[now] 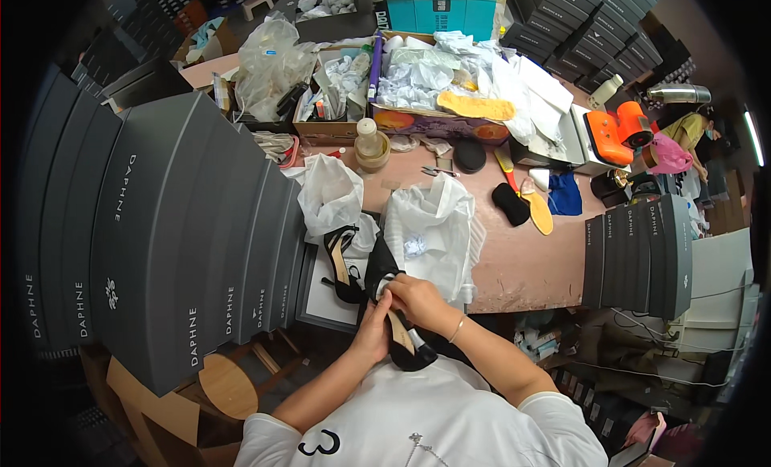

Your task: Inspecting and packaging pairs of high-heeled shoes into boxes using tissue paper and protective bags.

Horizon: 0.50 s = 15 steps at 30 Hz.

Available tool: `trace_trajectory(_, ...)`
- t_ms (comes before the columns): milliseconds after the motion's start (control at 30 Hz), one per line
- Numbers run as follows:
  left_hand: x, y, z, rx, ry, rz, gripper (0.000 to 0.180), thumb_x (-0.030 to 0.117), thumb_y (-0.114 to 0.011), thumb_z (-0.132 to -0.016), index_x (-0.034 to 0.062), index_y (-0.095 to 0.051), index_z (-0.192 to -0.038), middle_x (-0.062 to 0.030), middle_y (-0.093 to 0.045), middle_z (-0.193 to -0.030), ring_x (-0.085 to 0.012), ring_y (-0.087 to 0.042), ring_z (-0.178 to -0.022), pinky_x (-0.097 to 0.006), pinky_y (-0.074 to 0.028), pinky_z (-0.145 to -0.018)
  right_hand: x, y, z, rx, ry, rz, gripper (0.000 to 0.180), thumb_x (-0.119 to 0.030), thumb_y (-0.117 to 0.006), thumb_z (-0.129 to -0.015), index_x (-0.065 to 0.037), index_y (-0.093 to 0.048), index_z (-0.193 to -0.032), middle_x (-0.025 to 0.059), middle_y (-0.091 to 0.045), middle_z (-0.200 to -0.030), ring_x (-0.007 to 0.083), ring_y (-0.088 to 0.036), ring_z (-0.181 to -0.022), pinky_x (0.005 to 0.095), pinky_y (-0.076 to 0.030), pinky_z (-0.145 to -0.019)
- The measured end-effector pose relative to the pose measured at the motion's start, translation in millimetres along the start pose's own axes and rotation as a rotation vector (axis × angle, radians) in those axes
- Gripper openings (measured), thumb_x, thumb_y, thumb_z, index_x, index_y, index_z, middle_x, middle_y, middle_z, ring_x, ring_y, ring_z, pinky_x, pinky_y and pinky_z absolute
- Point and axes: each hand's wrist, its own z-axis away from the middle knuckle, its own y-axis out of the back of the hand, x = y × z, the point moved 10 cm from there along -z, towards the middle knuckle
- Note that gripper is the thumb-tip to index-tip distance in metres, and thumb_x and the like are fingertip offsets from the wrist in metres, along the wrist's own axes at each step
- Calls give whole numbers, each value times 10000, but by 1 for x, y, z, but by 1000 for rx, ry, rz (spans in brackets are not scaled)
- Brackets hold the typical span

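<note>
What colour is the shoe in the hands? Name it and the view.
The shoe is black on the outside; the head view shows it.

1. Bench (526,278): pinkish, scuffed along its near edge.
2. Near edge, left: open box (313,303), white paper (438,250) to its right.
3. Middle: pliers (439,171), black disc (470,155).
4. Right half: black pad (510,203), yellow insole (540,216), blue cloth (565,195).
5. Right end: dark boxes (638,258).
6. Far edge: carton (418,122).

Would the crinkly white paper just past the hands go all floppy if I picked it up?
Probably: the white paper looks thin and creased, so it may sag. The little crumpled wad on it might roll off.
</note>
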Motion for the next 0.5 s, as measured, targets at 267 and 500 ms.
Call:
trace_trajectory(267,-14,29,-2,121,245,20,524,478,-490,-951,5,-545,-1170,-96,-639,-882,-221,-650,-805,-315,-547,-711,88,14,-34,153,102,474,441,-134,-707,-715,-69,-571,-1129,145,-599,-1073,317,-588,-975,409,-486,-787)
trace_trajectory(500,-12,27,-4,64,265,72,535,521,-481,-939,21,-575,-1104,-116,-627,-868,-209,-634,-744,-309,-537,-706,120,-3,-24,50,-33,612,328,-106,-585,-783,-46,-579,-1106,126,-620,-1058,295,-599,-966,403,-480,-819)
